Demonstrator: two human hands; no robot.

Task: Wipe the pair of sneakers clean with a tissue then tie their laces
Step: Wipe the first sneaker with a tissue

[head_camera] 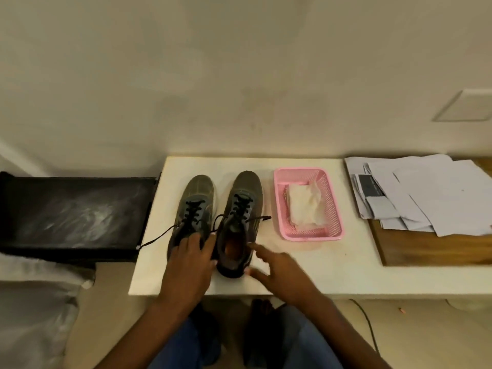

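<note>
The pair of sneakers is being presented side by side on the white table, toes pointing away toward the far wall, heels toward the near edge. The left sneaker is being covered at its heel end by the left hand, whose fingers are being laid loosely over the collar, slightly spread, thumb toward the gap between the shoes; whether anything is being gripped underneath cannot be told. The right sneaker is being approached at the heel by the right hand, fingers being held straight and fanned apart, tips just touching or just beside the heel, nothing being pinched. The shoes are probably being steadied and squared up so that wiping can begin. The laces are being left untied, one end trailing off the left sneaker toward the left edge of the table, another sticking out to the right.

Just right of the shoes, a pink basket is being kept within easy reach, with a tissue lying folded inside it, untouched, so the wiping is being judged as not yet started. Further right, loose papers are being stacked on a wooden board. To the left, a dark box is sitting lower than the table.

Much of the left sneaker's opening is being hidden by the hand, and any dirt on the shoes is being lost in blur.
</note>
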